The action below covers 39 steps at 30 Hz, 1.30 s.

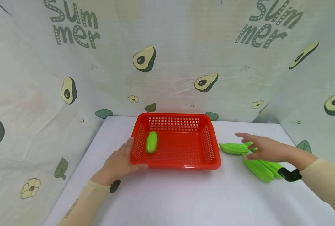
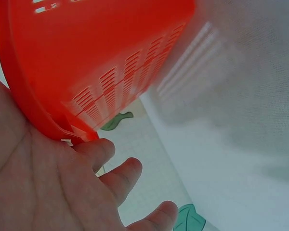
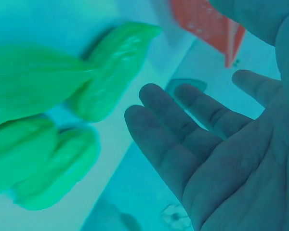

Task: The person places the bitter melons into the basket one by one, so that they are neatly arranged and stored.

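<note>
Centrally, a red perforated plastic basket (image 1: 184, 147) stands on the white table (image 1: 184, 197), its long side toward you. Your left hand (image 1: 119, 163) lies flat against the basket's near-left corner, fingers straight along the left wall and thumb along the near rim; nothing is clamped in it. Your left wrist view confirms this: the palm (image 2: 33, 187) presses against the rim of the basket (image 2: 86, 62), and the fingers (image 2: 120, 175) spread relaxed past its corner.

Inside the basket, a single short green toy gourd (image 1: 151, 142) rests on the floor close to the left wall, lengthwise from near to far, just beside your fingertips but separated from them by the wall.

Your right hand (image 1: 262, 149) hovers, fingers extended and apart, holding nothing, above a cluster of green toy gourds (image 1: 257, 168) lying on the table to the right of the basket. One gourd of the cluster (image 1: 233, 148) points left toward the basket and lies near its right wall without touching it; the others lie side by side, angled toward the near right, partly hidden beneath your hand. Your right wrist view shows the open palm (image 3: 221, 159) with fingers (image 3: 168, 120) spread, and the ridged gourds (image 3: 43, 130) on the table beyond them, apart from the skin.

An avocado-print cloth (image 1: 167, 56) encloses the table on the left, far and right sides.
</note>
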{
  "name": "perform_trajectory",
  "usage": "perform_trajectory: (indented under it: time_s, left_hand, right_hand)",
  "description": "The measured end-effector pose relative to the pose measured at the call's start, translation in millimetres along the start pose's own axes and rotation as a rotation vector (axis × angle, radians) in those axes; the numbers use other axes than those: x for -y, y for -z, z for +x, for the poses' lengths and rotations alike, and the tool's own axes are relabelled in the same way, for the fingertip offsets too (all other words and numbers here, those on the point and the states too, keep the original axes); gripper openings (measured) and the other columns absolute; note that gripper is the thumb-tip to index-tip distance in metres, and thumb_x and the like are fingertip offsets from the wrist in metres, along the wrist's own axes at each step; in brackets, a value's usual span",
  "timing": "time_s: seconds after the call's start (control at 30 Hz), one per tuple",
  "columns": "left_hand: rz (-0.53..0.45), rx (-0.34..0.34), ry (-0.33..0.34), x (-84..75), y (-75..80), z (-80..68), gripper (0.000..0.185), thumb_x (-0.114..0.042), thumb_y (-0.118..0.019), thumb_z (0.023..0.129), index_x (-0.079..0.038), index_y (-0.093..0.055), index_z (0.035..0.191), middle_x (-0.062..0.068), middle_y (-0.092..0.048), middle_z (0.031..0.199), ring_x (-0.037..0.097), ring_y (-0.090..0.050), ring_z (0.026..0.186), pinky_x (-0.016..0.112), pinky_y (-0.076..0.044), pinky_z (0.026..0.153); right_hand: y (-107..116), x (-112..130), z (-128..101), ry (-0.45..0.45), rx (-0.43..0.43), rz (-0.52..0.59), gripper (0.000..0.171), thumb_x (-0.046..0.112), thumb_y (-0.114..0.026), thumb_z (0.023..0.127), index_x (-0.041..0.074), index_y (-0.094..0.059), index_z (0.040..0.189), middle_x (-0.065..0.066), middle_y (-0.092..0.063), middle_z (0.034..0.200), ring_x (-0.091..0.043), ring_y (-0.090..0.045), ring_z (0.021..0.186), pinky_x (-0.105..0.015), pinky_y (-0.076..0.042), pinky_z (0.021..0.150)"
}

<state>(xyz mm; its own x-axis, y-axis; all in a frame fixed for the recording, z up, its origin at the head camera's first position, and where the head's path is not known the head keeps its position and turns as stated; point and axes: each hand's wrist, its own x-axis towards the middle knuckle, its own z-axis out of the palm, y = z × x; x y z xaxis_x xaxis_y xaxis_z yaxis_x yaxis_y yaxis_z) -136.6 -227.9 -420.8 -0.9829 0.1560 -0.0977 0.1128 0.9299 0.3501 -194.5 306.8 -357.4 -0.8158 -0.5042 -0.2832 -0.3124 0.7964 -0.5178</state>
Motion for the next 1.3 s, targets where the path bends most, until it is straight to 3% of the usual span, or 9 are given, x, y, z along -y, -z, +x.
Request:
perform_trajectory:
  time_s: [0.2,0.4,0.53,0.73,1.0,1.3]
  left_hand:
    - [0.003,0.004,-0.003,-3.3,-1.2,-0.6,0.136,-0.091,-0.057,0.066,-0.004,-0.010,0.160,0.018,-0.024,0.162,0.043,-0.027,0.144,0.066,-0.030,0.107]
    - [0.015,0.006,0.001,-3.5,-0.9,-2.4,0.134,-0.089,-0.058,0.068,-0.003,-0.010,0.160,0.018,-0.023,0.162,0.044,-0.027,0.143,0.067,-0.031,0.107]
    - [0.017,-0.003,-0.001,-3.1,-0.8,-3.4,0.133,-0.087,-0.059,0.069,-0.003,-0.011,0.159,0.019,-0.024,0.161,0.044,-0.028,0.143,0.067,-0.031,0.106]
    - [0.011,-0.005,-0.002,-2.8,-1.2,-3.8,0.131,-0.086,-0.059,0.070,-0.003,-0.011,0.159,0.018,-0.022,0.162,0.043,-0.027,0.143,0.067,-0.031,0.107]
    - [0.006,-0.009,0.001,-2.9,-1.3,-3.8,0.131,-0.086,-0.060,0.069,-0.004,-0.011,0.160,0.018,-0.022,0.162,0.043,-0.026,0.144,0.066,-0.030,0.107]
    - [0.008,-0.009,0.004,-2.2,-1.2,-3.1,0.132,-0.086,-0.060,0.069,-0.004,-0.010,0.160,0.018,-0.023,0.162,0.043,-0.026,0.144,0.066,-0.031,0.107]
  right_hand:
    - [-25.3,-32.2,-28.3,-0.052,-0.063,-0.111,0.090,0.035,-0.081,0.084,0.011,-0.031,0.155,-0.024,-0.056,0.133,-0.039,-0.063,0.108,-0.057,-0.053,0.085]
    - [-41.3,-47.6,-39.3,-0.054,-0.097,-0.134,0.089,0.034,-0.083,0.080,0.007,-0.037,0.152,-0.025,-0.054,0.134,-0.038,-0.061,0.109,-0.054,-0.053,0.083]
    - [-47.5,-52.5,-41.7,-0.036,-0.113,-0.156,0.085,0.031,-0.084,0.079,0.006,-0.043,0.149,-0.023,-0.057,0.130,-0.035,-0.060,0.108,-0.053,-0.053,0.083]
    - [-54.3,-59.1,-41.3,-0.041,-0.130,-0.203,0.079,0.030,-0.085,0.079,0.009,-0.048,0.146,-0.025,-0.056,0.132,-0.043,-0.055,0.117,-0.061,-0.049,0.089]
    - [-60.7,-63.0,-39.2,-0.023,-0.157,-0.266,0.073,0.026,-0.087,0.076,0.011,-0.056,0.140,-0.032,-0.053,0.130,-0.046,-0.059,0.109,-0.062,-0.051,0.081]
    - [-62.2,-60.5,-33.3,-0.136,-0.101,-0.283,0.076,0.026,-0.087,0.075,0.013,-0.054,0.142,-0.034,-0.051,0.126,-0.042,-0.063,0.096,-0.062,-0.053,0.073]
